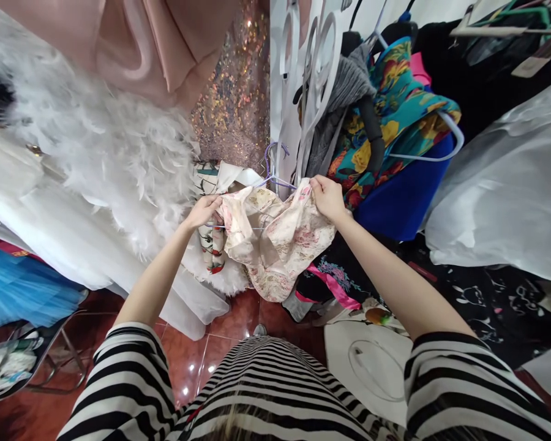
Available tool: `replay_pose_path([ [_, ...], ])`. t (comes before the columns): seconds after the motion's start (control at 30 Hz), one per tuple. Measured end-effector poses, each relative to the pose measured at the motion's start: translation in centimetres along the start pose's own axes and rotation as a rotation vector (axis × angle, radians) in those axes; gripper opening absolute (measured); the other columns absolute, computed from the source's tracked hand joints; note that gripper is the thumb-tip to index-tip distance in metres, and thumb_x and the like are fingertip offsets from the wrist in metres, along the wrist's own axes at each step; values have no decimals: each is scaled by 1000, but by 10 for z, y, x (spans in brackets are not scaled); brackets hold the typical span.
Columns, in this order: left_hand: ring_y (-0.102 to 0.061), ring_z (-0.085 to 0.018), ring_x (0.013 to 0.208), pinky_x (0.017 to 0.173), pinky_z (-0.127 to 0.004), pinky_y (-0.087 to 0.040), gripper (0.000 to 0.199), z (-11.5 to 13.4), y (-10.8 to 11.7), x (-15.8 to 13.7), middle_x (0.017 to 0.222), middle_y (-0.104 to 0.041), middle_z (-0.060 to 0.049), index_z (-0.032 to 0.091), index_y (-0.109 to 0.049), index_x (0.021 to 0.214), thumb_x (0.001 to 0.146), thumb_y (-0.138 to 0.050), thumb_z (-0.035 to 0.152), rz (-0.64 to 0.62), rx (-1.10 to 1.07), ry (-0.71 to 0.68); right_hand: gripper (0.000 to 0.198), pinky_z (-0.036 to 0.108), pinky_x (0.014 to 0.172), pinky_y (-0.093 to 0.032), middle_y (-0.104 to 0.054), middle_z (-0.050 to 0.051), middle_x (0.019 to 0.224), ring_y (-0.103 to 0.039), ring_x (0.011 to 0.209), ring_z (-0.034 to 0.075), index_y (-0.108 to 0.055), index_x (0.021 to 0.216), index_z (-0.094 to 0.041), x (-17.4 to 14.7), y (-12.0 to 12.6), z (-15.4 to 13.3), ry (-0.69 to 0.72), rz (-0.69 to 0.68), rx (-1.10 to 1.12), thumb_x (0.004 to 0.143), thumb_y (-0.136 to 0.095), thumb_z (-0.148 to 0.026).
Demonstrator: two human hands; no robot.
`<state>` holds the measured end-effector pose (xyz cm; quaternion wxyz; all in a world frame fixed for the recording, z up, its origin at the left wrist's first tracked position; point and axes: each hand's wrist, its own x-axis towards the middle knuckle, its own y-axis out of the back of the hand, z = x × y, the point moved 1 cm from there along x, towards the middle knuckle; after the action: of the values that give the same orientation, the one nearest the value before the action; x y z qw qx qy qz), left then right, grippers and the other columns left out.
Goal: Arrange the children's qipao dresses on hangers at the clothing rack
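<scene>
1. At the bottom of the frame, a black-and-white striped garment [275, 383] is worn by the person.
2. At the centre, a pale floral garment [298, 251] is held up, stretched between both hands.
3. Its upper left edge is pinched by the left hand [204, 212], the fingers closed on the cloth.
4. Its upper right corner is gripped by the right hand [328, 197], thumb and fingers likewise closed on the cloth.
5. At its neckline, a purple hanger [272, 178] is partly hidden by the garment.
6. Across the left, white feathered cloth [138, 165] is hung; blue tulle [25, 285] is seen at lower left.
7. At upper right, a teal floral garment [401, 116] is hung, overlapping a blue garment [395, 205].
8. At upper centre, sequined fabric [232, 92] is shown beside pink satin [133, 37].
9. Below the centre, a red tiled floor [227, 321] is glimpsed.
</scene>
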<state>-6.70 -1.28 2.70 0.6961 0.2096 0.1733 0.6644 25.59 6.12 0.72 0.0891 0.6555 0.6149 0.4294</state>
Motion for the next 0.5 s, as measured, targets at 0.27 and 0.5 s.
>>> replay_pose_path([
  [0.27, -58, -14, 64, 58, -25, -49, 11, -12, -1, 3, 72, -60, 0, 19, -53, 72, 67, -61, 24, 248, -238, 12, 31, 34, 75, -46, -67, 8, 82, -63, 81, 26, -58, 93, -21, 4, -7, 9, -68, -35, -8, 93, -42, -47],
  [0.5, -62, -18, 86, 77, -30, -53, 33, -12, -15, -14, 98, -64, -6, 20, -53, 92, 64, -69, 30, 144, 141, -328, 41, 36, 86, -47, -70, 17, 114, -65, 106, 32, -61, 126, -14, -10, -9, -9, 104, -297, -218, 91, -50, -33],
])
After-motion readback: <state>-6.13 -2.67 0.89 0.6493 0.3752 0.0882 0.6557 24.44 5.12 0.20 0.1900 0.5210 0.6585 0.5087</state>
